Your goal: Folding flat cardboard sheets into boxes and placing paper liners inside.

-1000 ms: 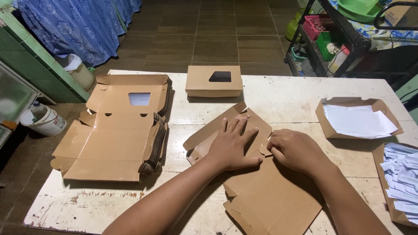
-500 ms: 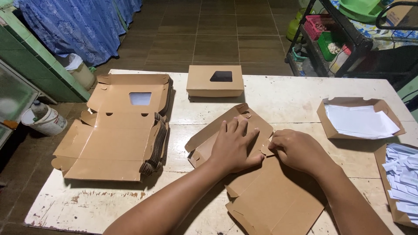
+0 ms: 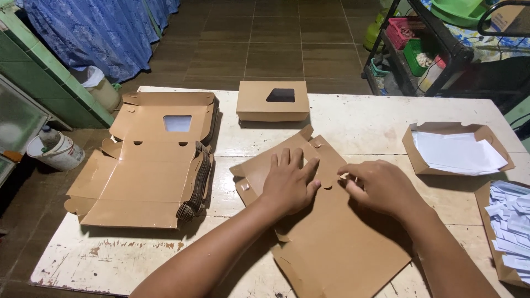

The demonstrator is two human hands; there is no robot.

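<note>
From the head camera, my left hand (image 3: 288, 185) lies flat, fingers spread, pressing down on the flat brown cardboard box blank (image 3: 326, 226) that lies in the middle of the worn white wooden table (image 3: 364, 118). My right hand (image 3: 381, 186) sits just beside it, thumb and forefinger nipped on a small tab at the blank's fold line; the other fingers curl loosely. The blank looks light and stiff but easily creased, so I judge it is best held at the scored flaps and tabs, not the wide panel.

To my left lies a thick stack of unfolded brown blanks with a window cut-out (image 3: 149, 160). Beyond it stands a finished brown box with a dark window (image 3: 273, 100). On the right, an open cardboard tray holds white paper sheets (image 3: 458, 150), and another at the edge holds pale paper slips (image 3: 510, 221).
</note>
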